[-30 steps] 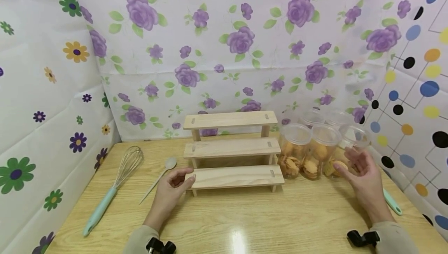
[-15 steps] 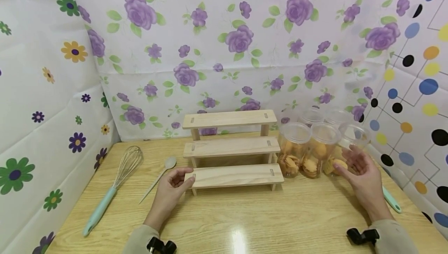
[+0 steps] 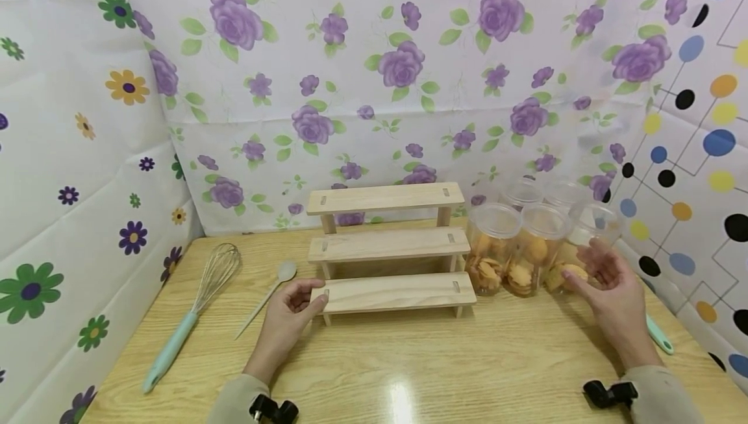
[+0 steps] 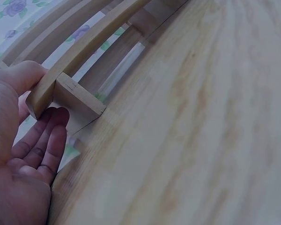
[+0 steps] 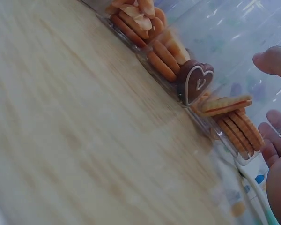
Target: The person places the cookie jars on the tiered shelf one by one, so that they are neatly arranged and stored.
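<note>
My left hand [image 3: 292,310] holds the left end of the lowest board of a three-tier wooden display shelf [image 3: 393,293]. In the left wrist view the thumb lies over the board [image 4: 68,65] and the fingers curl beneath it. At the right, my right hand [image 3: 613,294] is spread around the front right clear plastic jar [image 3: 595,221], with loosely bent fingers. Sandwich cookies [image 5: 241,131] lie inside that jar. Whether the fingertips touch its wall, I cannot tell. Two more cookie-filled jars, the left one [image 3: 493,224] and the middle one [image 3: 543,224], stand between it and the shelf.
Two further clear jars stand behind, one of them at the back right [image 3: 563,191]. A whisk [image 3: 195,310] and a grey long-handled spoon [image 3: 286,271] lie left on the wooden table [image 3: 467,365]. A mint-green handle [image 3: 659,333] lies by my right wrist. Patterned cloths enclose the table.
</note>
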Action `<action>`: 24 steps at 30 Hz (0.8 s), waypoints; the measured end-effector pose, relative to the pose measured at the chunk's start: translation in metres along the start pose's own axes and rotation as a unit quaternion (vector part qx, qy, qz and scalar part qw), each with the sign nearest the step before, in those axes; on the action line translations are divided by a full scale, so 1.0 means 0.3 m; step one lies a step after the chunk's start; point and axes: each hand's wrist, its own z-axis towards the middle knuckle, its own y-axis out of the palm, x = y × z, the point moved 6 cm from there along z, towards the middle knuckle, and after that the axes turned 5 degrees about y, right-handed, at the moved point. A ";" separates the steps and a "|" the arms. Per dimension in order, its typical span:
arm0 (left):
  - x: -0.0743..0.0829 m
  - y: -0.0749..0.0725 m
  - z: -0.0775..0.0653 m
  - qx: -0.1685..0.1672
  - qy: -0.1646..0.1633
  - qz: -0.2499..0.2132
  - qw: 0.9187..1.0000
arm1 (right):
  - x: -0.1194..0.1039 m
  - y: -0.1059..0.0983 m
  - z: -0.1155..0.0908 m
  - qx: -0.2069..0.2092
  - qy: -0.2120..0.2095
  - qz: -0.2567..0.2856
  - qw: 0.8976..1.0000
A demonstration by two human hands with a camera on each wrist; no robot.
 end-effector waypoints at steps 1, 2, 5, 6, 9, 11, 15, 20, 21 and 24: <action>0.001 -0.002 -0.002 0.001 0.001 0.001 1.000 | -0.005 0.000 0.002 -0.001 0.002 0.013 1.000; 0.001 -0.004 -0.004 0.002 0.002 0.001 1.000 | -0.012 -0.002 0.003 -0.001 0.003 0.023 1.000; 0.000 -0.007 -0.007 0.002 0.005 0.002 1.000 | -0.031 -0.008 0.006 -0.004 0.005 0.063 0.998; 0.000 -0.007 -0.006 0.001 0.007 0.002 1.000 | -0.038 -0.013 0.006 -0.002 0.006 0.071 0.997; -0.001 -0.006 -0.004 -0.003 0.012 0.001 1.000 | -0.055 -0.032 0.009 0.006 0.005 0.083 0.997; -0.002 -0.001 0.001 -0.006 0.013 0.001 1.000 | -0.068 -0.049 0.013 0.013 0.003 0.091 0.996; -0.003 0.003 0.004 -0.007 0.010 0.006 1.000 | -0.099 -0.082 0.020 0.030 -0.009 0.074 0.997; 0.000 0.000 0.000 -0.002 0.010 0.009 1.000 | -0.146 -0.101 0.031 0.044 -0.017 0.061 0.997; 0.001 0.000 -0.001 -0.002 0.011 0.009 1.000 | -0.155 -0.103 0.033 0.045 -0.018 0.068 0.997; 0.002 -0.002 -0.004 -0.003 0.010 0.009 1.000 | -0.189 -0.117 0.041 0.061 -0.023 0.049 0.997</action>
